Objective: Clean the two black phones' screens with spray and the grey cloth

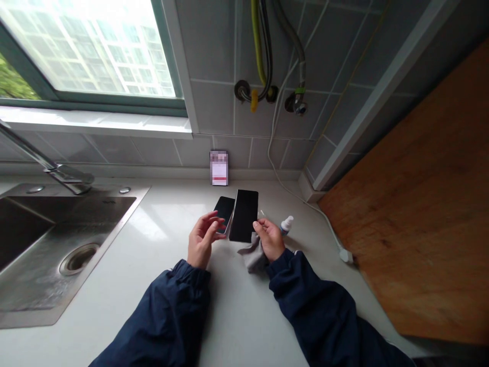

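Note:
Two black phones lie side by side on the white countertop (pixel 237 306). The larger phone (pixel 244 215) is to the right, the smaller phone (pixel 224 211) to the left. My left hand (pixel 202 238) hovers at the smaller phone's near edge with its fingers stretched and slightly curled, holding nothing I can see. My right hand (pixel 269 238) is closed on a grey cloth (pixel 253 256), its thumb and fingertips at the larger phone's near right corner. A small white spray bottle (pixel 286 225) with a blue label stands just right of my right hand.
A steel sink (pixel 49 244) with a drain and a tap (pixel 53 171) fills the left. A small card (pixel 219 167) leans on the tiled wall behind the phones. Hoses and a white cable (pixel 305 201) hang from the wall. A wooden panel (pixel 424 204) borders the counter's right side.

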{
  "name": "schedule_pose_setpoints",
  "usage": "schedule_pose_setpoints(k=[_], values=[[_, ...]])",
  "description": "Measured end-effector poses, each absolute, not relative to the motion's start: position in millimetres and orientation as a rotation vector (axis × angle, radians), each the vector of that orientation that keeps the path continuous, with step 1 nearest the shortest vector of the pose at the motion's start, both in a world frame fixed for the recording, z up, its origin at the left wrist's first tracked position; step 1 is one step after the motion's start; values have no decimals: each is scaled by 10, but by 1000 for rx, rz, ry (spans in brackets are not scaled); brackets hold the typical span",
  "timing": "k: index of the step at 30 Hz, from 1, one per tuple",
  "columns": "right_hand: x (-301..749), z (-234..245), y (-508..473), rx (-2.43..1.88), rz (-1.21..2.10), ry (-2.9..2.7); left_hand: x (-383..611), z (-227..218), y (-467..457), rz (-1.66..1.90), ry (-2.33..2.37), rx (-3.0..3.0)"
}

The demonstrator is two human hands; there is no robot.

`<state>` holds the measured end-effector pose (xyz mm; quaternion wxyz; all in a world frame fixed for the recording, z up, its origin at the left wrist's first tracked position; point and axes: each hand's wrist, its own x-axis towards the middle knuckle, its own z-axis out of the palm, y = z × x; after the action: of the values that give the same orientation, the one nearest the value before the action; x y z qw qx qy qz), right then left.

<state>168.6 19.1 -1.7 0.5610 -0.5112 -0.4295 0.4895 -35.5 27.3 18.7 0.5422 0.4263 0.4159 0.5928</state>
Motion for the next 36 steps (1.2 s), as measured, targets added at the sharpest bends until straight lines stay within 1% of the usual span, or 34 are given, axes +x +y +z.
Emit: schedule_pose_setpoints(k=[2, 6, 10, 13, 20, 21, 24, 26, 30, 32, 36], values=[[1628, 58, 129, -1154, 1181, -1054, -342, 222, 275, 1327, 819, 780], [1492, 96, 9, -1099, 1228, -1180, -290, 220, 240, 1024, 500, 498], [1428, 72, -57, -1103, 1178, -1327, -229, 127, 197, 903, 405, 388], [1464, 98, -84, -1140, 1051, -1456, -213, 85, 195, 906, 467, 330], [1574, 296, -143, -1215, 595, -1587, -180, 183, 212, 978, 526, 263], [1589, 337, -161, -1188, 520, -1604, -175, 191, 212, 991, 522, 262], [1678, 467, -223, -1019, 139, -1693, -174, 193, 214, 1032, 519, 274], [1789, 540, -242, -927, 2, -1678, -192, 190, 225, 1056, 515, 291], [2094, 583, -186, -934, -201, -1455, -251, 207, 269, 1082, 530, 352], [2229, 530, -140, -1005, -232, -1355, -277, 222, 292, 1094, 533, 384], [2342, 301, -79, -1237, -42, -1271, -308, 237, 315, 1105, 567, 430]])
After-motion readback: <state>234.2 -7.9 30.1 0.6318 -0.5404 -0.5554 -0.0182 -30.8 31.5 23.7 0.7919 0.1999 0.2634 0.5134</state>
